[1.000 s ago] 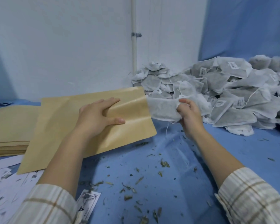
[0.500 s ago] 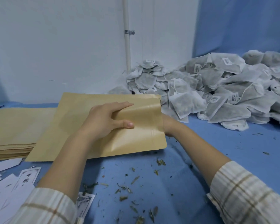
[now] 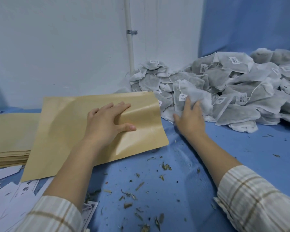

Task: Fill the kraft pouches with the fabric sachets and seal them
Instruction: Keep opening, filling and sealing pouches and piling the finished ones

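Can't see inside my kraft pouch (image 3: 84, 128); left hand (image 3: 105, 124) grips its mouth, right hand (image 3: 190, 119) now out, grabbing a fresh sachet (image 3: 189, 96).

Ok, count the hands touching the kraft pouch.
1. The left hand holds the kraft pouch near its open end. The right hand is apart, at a fabric sachet in the pile.

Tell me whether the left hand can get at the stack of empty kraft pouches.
Probably yes: the stack lies just beside the left hand with nothing between, though that hand now holds the open pouch.
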The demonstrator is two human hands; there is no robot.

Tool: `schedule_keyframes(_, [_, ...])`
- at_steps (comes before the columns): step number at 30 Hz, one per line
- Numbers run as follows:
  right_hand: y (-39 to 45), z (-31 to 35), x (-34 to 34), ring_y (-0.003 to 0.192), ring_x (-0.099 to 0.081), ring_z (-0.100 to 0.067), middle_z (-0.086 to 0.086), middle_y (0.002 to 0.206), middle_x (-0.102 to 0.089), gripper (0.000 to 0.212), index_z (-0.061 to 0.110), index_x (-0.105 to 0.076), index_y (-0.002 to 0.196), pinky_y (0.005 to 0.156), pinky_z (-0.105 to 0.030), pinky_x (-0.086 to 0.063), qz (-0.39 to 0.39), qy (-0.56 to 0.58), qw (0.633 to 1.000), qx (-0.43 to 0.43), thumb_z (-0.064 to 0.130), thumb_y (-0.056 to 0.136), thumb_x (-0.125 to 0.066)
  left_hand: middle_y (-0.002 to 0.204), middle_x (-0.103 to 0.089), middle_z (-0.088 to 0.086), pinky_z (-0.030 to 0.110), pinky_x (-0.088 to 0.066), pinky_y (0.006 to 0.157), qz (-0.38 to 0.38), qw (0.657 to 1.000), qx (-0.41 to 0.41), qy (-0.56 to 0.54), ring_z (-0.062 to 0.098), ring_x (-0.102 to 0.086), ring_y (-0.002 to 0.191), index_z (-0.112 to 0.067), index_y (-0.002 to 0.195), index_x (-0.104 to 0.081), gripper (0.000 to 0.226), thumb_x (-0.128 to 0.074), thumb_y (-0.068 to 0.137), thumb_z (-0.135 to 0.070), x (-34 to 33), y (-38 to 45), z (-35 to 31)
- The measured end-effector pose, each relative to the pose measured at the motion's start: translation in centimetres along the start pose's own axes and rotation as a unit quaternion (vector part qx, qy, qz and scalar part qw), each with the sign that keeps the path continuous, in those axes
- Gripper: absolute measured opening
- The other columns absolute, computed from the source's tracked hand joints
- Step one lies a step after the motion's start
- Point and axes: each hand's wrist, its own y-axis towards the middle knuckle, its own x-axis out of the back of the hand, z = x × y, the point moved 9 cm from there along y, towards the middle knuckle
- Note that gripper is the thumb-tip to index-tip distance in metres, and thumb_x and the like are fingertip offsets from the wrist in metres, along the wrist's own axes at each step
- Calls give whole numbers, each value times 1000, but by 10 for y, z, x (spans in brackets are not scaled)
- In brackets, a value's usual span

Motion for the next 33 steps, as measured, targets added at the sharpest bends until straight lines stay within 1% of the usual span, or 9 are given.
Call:
schedule_keyframes(3, [-12, 7, 49, 106, -52, -23, -5, 119, -54, 38, 14, -44, 125, 81, -23, -38, -212, 216, 953, 25, 28, 90, -53, 147, -36, -20, 32, -8, 111, -16, 1000, 7, 18, 9, -25, 140, -44, 134, -45, 70, -70, 70, -55, 3, 1, 4])
schedule_keyframes(6, [-18, -2, 57, 71, -52, 4, 13, 94, -52, 23, 21, -45, 103, 59, -11, -33, -248, 425, 869, -47, 24, 84, -58, 148, -36, -20, 30, -6, 109, -33, 999, 16, 10, 9, -24, 140, -43, 135, -45, 70, -69, 70, -55, 8, 1, 7])
schedule_keyframes(9, [-12, 0, 16, 70, -57, -3, 1, 97, -56, 32, 18, -47, 106, 60, -15, -49, -76, 612, 771, -159, 22, 81, -67, 148, -35, -20, 28, -4, 108, -47, 999, 24, 4, 8, -23, 141, -42, 135, -45, 70, -71, 70, -54, 11, 0, 9])
schedule_keyframes(12, [-17, 40, -11, 66, -66, -16, -14, 94, -62, 28, 0, -52, 108, 53, -25, -52, 134, 706, 684, -123, 9, 85, -64, 146, -36, -21, 29, -6, 110, -40, 999, 6, -18, 6, -25, 139, -44, 134, -46, 75, -70, 64, -57, 11, 0, 0])
schedule_keyframes(18, [-42, 86, -22, 65, -55, 0, 5, 79, -57, 17, 11, -61, 95, 52, -11, -43, 312, 403, 858, 66, -1, 89, -52, 131, -35, -38, 21, -5, 108, 30, 998, -50, -38, -1, -25, 135, -51, 126, -49, 78, -63, 51, -64, -3, -4, -20])
schedule_keyframes(23, [-50, 91, -21, 71, -53, -4, 7, 79, -56, 22, 19, -54, 92, 57, -14, -44, 355, 382, 847, 102, -3, 89, -52, 122, -33, -45, 20, -8, 106, 31, 997, -61, -39, -11, -25, 123, -51, 125, -51, 72, -69, 56, -60, -7, -4, -24])
schedule_keyframes(28, [-74, 97, -22, 40, -54, 3, 9, 45, -58, 53, 19, -67, 60, 39, -11, -41, 483, 440, 754, 60, -11, 92, -38, 114, -37, -47, 32, -16, 115, 30, 994, -71, -77, -4, -32, 127, -49, 121, -55, 75, -61, 49, -66, -2, -4, -32])
schedule_keyframes(30, [-65, 99, -14, 49, -58, 4, 8, 62, -63, 40, 22, -69, 77, 45, -13, -45, 428, 433, 788, 87, -9, 90, -46, 118, -43, -42, 38, -20, 114, 35, 995, -64, -75, 5, -36, 132, -48, 122, -56, 73, -65, 52, -64, -2, -4, -32])
schedule_keyframes(33, [-20, 60, 14, 68, -62, -5, 5, 79, -68, 23, 18, -66, 89, 63, -25, -51, 147, 442, 883, 62, -1, 85, -55, 131, -55, -19, 40, -20, 114, -21, 997, -23, -63, 11, -38, 132, -45, 125, -55, 65, -74, 63, -53, 9, -3, -18])
